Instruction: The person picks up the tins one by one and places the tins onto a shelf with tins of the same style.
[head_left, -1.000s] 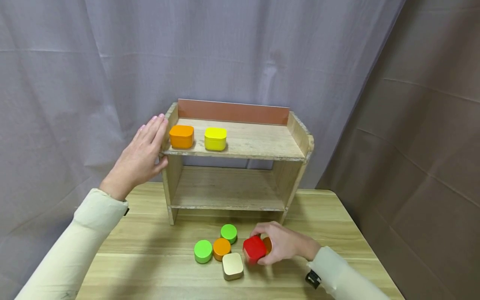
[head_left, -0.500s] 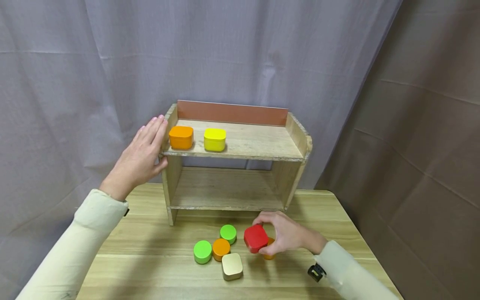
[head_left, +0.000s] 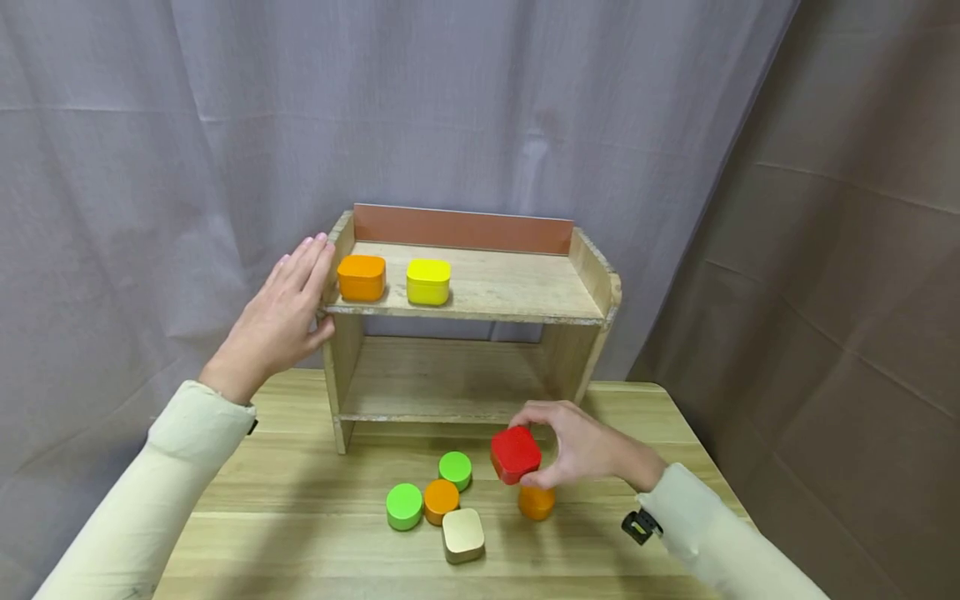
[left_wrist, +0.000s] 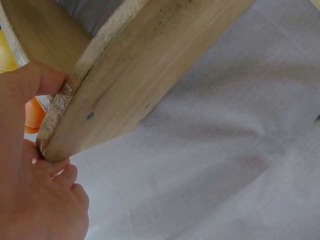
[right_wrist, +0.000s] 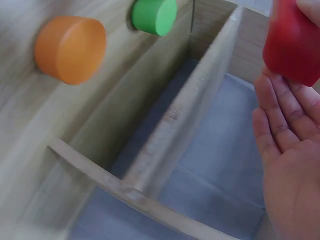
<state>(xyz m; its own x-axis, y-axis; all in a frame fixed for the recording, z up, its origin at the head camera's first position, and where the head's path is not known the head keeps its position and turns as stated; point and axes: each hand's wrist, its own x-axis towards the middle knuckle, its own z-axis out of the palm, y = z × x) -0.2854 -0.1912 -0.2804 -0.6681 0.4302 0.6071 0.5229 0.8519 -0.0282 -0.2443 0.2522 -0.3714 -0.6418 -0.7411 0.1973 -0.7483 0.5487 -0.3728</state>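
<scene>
My right hand (head_left: 581,446) holds a red rounded-square box (head_left: 516,454) between thumb and fingers, raised above the table in front of the shelf. In the right wrist view the red box (right_wrist: 290,47) sits at the fingertips. My left hand (head_left: 273,321) grips the left side panel of a small wooden shelf (head_left: 517,287); in the left wrist view the thumb (left_wrist: 45,80) lies at the panel's front edge, fingers at its corner. An orange box (head_left: 362,279) and a yellow box (head_left: 428,282) stand on the upper board, left of its middle.
On the wooden table (head_left: 285,517) lie two green round pieces (head_left: 405,507), an orange round piece (head_left: 441,502) and a gold rounded-square box (head_left: 463,535). Another orange round piece (head_left: 537,502) stands below my right hand. A grey curtain (head_left: 480,100) hangs behind the shelf.
My right hand has lifted the red box up and toward the shelf, uncovering the orange round piece beneath it. My left hand keeps its place on the shelf.
</scene>
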